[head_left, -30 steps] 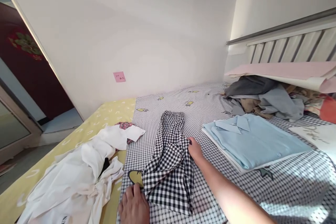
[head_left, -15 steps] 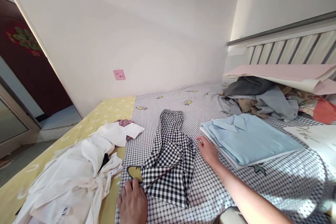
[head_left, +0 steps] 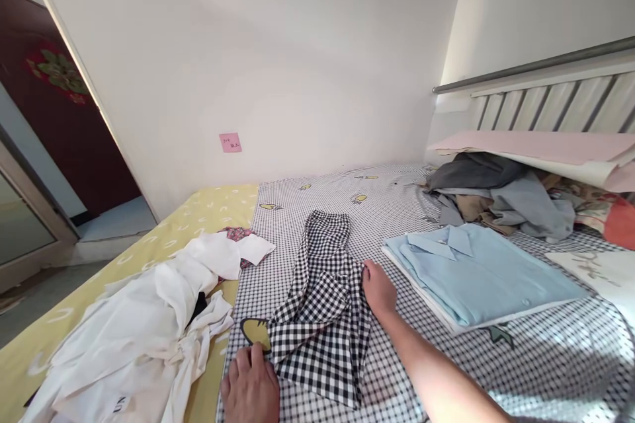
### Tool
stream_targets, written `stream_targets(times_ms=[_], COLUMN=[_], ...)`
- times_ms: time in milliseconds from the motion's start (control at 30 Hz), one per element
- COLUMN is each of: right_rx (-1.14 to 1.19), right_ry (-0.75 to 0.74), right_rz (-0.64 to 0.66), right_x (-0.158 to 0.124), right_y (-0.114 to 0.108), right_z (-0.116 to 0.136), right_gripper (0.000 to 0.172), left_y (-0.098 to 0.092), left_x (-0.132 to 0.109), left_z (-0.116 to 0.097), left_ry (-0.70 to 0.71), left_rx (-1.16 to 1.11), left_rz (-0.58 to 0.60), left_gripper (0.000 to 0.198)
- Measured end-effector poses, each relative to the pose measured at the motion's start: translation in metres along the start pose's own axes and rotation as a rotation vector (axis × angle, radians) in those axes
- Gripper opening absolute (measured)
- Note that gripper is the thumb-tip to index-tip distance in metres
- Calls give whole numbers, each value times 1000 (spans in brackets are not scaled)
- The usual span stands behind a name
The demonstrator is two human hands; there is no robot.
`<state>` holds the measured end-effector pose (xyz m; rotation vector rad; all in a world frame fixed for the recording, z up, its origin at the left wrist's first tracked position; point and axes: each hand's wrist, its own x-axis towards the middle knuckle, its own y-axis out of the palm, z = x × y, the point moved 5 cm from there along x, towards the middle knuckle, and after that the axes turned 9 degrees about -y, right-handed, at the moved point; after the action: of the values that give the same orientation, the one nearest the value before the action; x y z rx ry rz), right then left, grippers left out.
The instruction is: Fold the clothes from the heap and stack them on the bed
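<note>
A black-and-white checked garment (head_left: 320,317), folded lengthwise into a narrow strip with one part turned over its middle, lies on the bed in the head view. I cannot make out its exact kind. At its right edge my right hand (head_left: 380,288) is closed, thumb and finger pinching the cloth. My left hand (head_left: 251,384) lies palm down on the sheet by the garment's lower left corner, fingers stretched flat. To the right of my right hand sits a neatly folded light blue shirt (head_left: 486,277) on a white folded layer.
White clothes (head_left: 143,317) lie heaped at the left on the yellow part of the bedding (head_left: 208,208). Grey clothes (head_left: 530,205) are piled at the far right under a pink sheet (head_left: 536,145). A wall (head_left: 317,66) stands behind, with a metal rail (head_left: 536,66) at the right.
My right hand has moved left from the bare sheet onto the garment's right edge and closed on it. My left hand stays almost where it was. The view has shifted slightly.
</note>
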<state>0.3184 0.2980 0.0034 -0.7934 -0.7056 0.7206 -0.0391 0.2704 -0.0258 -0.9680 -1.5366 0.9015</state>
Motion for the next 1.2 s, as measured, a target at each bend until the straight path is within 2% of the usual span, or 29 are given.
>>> stream_targets(times_ms=[100,200,367,533,700,833,933,1200], right_rx=[2,8,42,43,-14,-60,-48,13], right_ry=[119,170,108,28,-19,-20,-13,144], right_rz=[-41,-72,-85,-41,63,81,64,-59], right_x=[-5,-12,-16,-13,-6,1,3,-7], right_y=[-9,-16,-19,-15,-3,2,1,-9], right_z=[-12,-23,-30,-29,-18,-10,-11,-25], right_gripper=[39,37,32,50,63,61,45,35], left_y=[1,-2,-11,-19,-17,-9,-2,4], left_x=[0,1,-1,-3,-3,-2,0,1], left_z=[0,-1,-5,-10,-8,-4,0,1], left_ry=[2,8,3,18,9,9,10,12], left_rx=[-10,-4,21,38,21,3,-21,18], left_rz=[0,-8,-3,-2,16,10,22,-21], left_gripper=[38,40,38,38,39,40,41,40])
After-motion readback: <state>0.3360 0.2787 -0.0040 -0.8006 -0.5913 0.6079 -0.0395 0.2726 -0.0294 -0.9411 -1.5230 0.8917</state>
